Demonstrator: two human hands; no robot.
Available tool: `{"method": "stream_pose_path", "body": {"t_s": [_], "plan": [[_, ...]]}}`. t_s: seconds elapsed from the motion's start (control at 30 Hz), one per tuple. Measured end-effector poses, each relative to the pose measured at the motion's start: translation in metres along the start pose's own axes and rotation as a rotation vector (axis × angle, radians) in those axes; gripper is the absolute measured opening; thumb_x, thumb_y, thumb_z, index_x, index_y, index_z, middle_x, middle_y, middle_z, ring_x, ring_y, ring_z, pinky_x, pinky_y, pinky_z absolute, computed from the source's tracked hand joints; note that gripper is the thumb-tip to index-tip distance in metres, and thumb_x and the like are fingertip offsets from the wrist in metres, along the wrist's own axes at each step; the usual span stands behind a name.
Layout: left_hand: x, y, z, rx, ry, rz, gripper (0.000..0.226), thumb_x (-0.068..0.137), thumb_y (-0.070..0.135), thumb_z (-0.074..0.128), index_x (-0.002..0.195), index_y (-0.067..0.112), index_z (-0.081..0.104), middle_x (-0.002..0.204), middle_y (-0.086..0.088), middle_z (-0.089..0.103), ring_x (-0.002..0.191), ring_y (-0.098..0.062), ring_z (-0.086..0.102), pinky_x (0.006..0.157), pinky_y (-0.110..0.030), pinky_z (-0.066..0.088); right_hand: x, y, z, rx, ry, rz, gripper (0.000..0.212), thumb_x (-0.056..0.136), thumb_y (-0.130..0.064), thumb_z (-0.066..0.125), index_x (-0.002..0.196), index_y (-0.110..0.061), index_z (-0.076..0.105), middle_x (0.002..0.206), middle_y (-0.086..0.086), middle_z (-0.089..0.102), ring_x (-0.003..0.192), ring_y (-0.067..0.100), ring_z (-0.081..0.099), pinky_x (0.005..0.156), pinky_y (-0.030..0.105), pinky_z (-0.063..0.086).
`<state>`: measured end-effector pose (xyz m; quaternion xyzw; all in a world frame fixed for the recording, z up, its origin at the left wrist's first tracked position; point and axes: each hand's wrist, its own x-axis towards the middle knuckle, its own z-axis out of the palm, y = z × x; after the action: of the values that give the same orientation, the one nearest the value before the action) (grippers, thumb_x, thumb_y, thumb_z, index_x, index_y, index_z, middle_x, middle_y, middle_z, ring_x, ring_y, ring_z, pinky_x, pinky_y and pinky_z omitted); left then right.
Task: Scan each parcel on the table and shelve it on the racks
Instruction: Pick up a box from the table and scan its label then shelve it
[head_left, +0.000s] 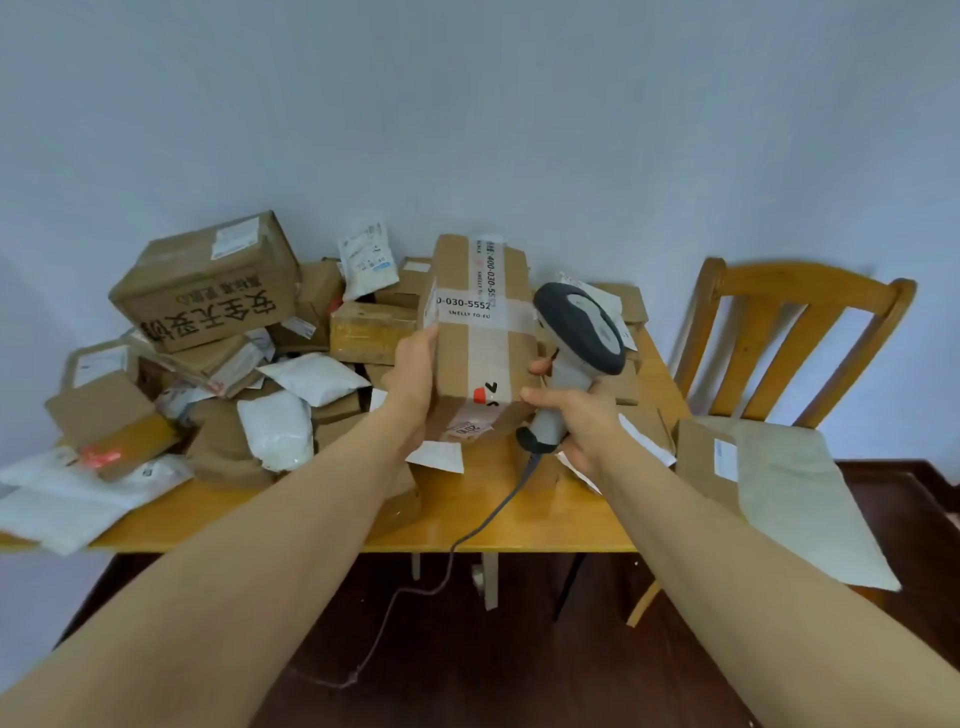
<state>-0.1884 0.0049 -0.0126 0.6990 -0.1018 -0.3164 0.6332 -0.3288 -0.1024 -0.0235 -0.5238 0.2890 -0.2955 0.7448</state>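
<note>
My left grip (415, 376) grasps a taped box (480, 338) by its left side and holds it upright above the table (519, 525). My right grip (579, 423) is clenched round the handle of the scanner (582, 332), whose head sits just beside the box's right edge. The cable (488, 512) trails over the table's front edge towards the floor. More parcels (223, 332) lie heaped across the table's left and back. A chair (795, 332) stands to the right, a white bag (795, 493) on its seat.
</note>
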Motion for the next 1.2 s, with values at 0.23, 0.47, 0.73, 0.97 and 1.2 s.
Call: {"method": "stream_pose_path", "body": {"t_s": [0.23,0.47,0.73,0.97,1.2], "plan": [[-0.078,0.04,-0.028,-0.004,0.063,0.125,0.049,0.088,0.063,0.041,0.111,0.028,0.066,0.109,-0.015,0.068,0.101,-0.034,0.064,0.083,-0.043,0.052,-0.041,-0.029,0.028,0.028,-0.29,-0.073,0.029,0.073,0.015,0.07,0.086,-0.01,0.068,0.093,0.002,0.07,0.095,0.026,0.066,0.083,0.048,0.057],[-0.135,0.039,-0.07,-0.173,0.092,-0.1,0.067,0.07,0.08,0.055,0.106,0.023,0.055,0.104,-0.016,0.068,0.1,-0.034,0.064,0.089,-0.047,0.052,-0.067,-0.046,0.052,0.099,-0.455,-0.094,0.028,0.076,0.015,0.067,0.087,-0.011,0.065,0.091,-0.002,0.071,0.083,0.013,0.069,0.066,0.03,0.059],[-0.153,0.029,-0.115,-0.267,0.332,-0.149,0.044,0.081,0.055,0.068,0.103,0.018,0.065,0.097,-0.004,0.074,0.082,-0.02,0.069,0.089,-0.037,0.051,-0.081,-0.039,0.079,0.234,-0.401,0.082,0.01,0.085,-0.006,0.068,0.089,-0.014,0.064,0.09,0.004,0.072,0.087,0.02,0.069,0.077,0.044,0.059],[-0.16,0.031,-0.136,-0.647,0.222,-0.134,0.051,0.076,0.047,0.064,0.117,0.019,0.057,0.112,-0.014,0.065,0.101,-0.036,0.059,0.089,-0.058,0.042,-0.08,-0.029,0.101,0.366,-0.377,0.222,0.055,0.08,-0.017,0.073,0.132,-0.009,0.055,0.121,0.015,0.067,0.102,0.029,0.067,0.07,0.04,0.059],[-0.158,0.033,-0.153,-0.66,0.063,-0.103,0.051,0.072,0.06,0.061,0.102,0.019,0.065,0.103,-0.014,0.072,0.104,-0.033,0.058,0.091,-0.048,0.038,-0.081,-0.027,0.12,0.383,-0.386,0.237,0.056,0.083,-0.019,0.072,0.135,-0.01,0.054,0.105,0.01,0.071,0.08,0.023,0.07,0.056,0.031,0.055]]}}
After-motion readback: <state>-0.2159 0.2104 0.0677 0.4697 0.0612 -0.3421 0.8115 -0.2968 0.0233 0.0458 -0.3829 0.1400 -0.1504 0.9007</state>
